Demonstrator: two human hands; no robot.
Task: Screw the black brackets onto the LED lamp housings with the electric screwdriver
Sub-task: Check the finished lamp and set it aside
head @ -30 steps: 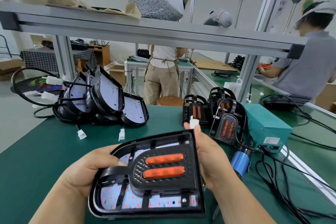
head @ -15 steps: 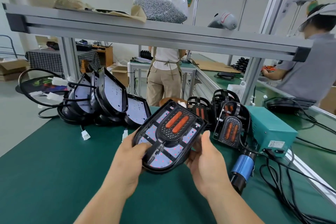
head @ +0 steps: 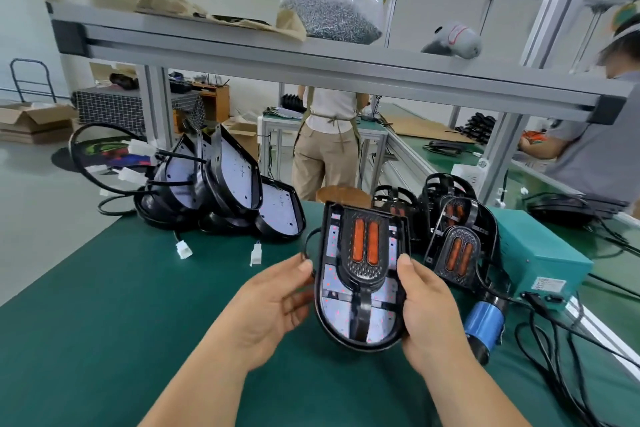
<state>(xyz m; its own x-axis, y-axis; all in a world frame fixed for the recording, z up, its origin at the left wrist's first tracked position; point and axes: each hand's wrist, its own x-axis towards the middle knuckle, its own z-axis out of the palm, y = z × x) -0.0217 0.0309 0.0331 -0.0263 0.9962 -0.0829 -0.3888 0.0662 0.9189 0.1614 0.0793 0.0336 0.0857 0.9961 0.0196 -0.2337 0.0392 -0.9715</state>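
I hold an LED lamp housing upright above the green table, its white LED board facing me. A black bracket with two orange strips sits on its face. My left hand grips the housing's left edge and my right hand grips its right edge. The electric screwdriver, blue-bodied, lies on the table just right of my right hand. A heap of lamp housings without brackets stands at the back left. Housings with brackets fitted lean at the back right.
A teal power box sits at the right with black cables trailing over the table. White connectors lie near the left heap. A metal shelf beam crosses overhead with a bag of screws. Two people work behind.
I have turned the housing from lying flat and sideways to standing upright, and moved it away from me toward the right stack. Both hands stayed on its edges.
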